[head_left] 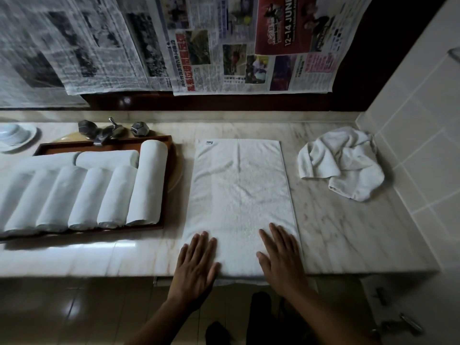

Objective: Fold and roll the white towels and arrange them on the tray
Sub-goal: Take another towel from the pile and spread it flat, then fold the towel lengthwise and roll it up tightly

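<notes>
A white towel point(240, 192) lies folded flat in a long rectangle on the marble counter, one short end at the counter's front edge. My left hand point(196, 266) and my right hand point(280, 257) both rest flat on that near end, fingers straight, palms down. To the left stands a dark wooden tray point(104, 144) holding several rolled white towels point(146, 183), laid side by side. A crumpled white towel point(344, 161) sits at the back right of the counter, near the tiled wall.
A metal tap with two faceted knobs point(113, 130) stands behind the tray. A white dish point(15, 138) sits at the far left. Newspaper sheets point(224, 46) cover the surface above the counter. The tiled wall point(423, 108) closes the right side.
</notes>
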`<state>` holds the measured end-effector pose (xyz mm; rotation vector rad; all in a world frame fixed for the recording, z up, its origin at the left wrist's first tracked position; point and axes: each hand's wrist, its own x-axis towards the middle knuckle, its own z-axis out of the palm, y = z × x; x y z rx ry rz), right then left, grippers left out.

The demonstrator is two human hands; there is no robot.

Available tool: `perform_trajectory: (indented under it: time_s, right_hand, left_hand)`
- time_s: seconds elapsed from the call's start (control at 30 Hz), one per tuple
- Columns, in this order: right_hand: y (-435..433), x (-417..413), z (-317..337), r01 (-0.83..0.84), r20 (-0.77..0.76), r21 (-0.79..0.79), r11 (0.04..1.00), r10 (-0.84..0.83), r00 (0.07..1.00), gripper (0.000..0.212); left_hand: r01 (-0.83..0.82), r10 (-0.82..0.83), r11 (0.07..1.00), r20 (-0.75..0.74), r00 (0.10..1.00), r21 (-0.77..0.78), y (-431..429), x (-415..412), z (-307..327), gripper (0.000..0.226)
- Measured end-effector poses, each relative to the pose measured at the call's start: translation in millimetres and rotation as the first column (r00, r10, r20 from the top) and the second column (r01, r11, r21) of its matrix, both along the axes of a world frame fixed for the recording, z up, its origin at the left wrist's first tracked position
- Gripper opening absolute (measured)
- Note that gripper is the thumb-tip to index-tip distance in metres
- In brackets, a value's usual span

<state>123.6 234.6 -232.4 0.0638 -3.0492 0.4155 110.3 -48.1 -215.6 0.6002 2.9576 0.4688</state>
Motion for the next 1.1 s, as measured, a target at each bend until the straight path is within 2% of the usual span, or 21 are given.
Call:
perform_trajectory:
  time_s: [0.17, 0.33, 0.53, 0.63, 0.8, 1.0, 1.1]
  right_hand:
    - [5, -15, 12, 0.002, -0.026, -0.043, 0.999, -0.003, 1.0, 0.053]
    - [21, -47, 32, 0.011, -0.02, -0.159, 0.987, -0.014, 1.0, 0.045]
    - [66, -134, 44, 0.003, -0.081, -0.297, 0.955, -0.028, 0.996, 0.029]
    - [87, -188, 53, -0.025, -0.061, -0.294, 0.956, 0.007, 0.998, 0.028]
    - [112, -286, 65, 0.046, 0.091, -0.255, 0.966, -0.023, 0.996, 0.036]
    - [129, -373, 64, 0.107, 0.18, -0.161, 0.981, -0.078, 0.981, 0.045]
    - [133, -392, 58, 0.089, 0.21, -0.129, 0.988, -0.06, 0.976, 0.032]
  left_hand:
    - [-0.044, 0.044, 0.999, 0.0, 0.999, -0.006, 4, -10, 5, 0.066]
    - [-0.168, 0.169, 0.985, -0.02, 0.985, 0.049, 26, -27, 20, 0.045]
    - [-0.228, 0.229, 0.968, 0.005, 0.973, 0.108, 97, -72, 36, 0.044]
    - [-0.276, 0.268, 0.949, 0.069, 0.961, 0.152, 137, -92, 42, 0.042]
    - [-0.337, 0.317, 0.912, 0.118, 0.941, 0.236, 197, -117, 49, 0.04]
    - [-0.332, 0.305, 0.917, 0.15, 0.941, 0.22, 250, -129, 42, 0.043]
    - [-0.315, 0.294, 0.932, 0.136, 0.946, 0.176, 263, -130, 35, 0.04]
